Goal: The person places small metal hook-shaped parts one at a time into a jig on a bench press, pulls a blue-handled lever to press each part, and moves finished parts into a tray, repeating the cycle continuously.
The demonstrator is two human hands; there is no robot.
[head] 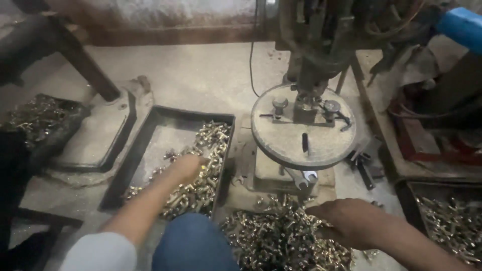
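View from the head camera, looking down at a workshop floor. The left hand reached forward into a dark rectangular tray and rested on the brass-coloured metal fittings heaped along the tray's right side; its fingers were curled down among the pieces, and whether any piece was actually gripped could not be told. The right hand lay palm-down, fingers loosely bent, on a second loose pile of fittings spread on the floor directly in front of the press; here too the grasp was hidden by the back of the hand. Between the two forearms showed a knee in blue cloth. Behind the floor pile stood one small press machine with a round grey work table, carrying two upright round-headed posts, one to each side of the central tool. One open-ended spanner lay just beneath the table's front edge. Trays in view numbered four: the one under the left hand, a shallow empty-looking one just to its left, a heaped one at the far left, and one at the lower right also holding fittings. The fittings themselves were too many and too small to count. A blue pipe end showed at the upper right.
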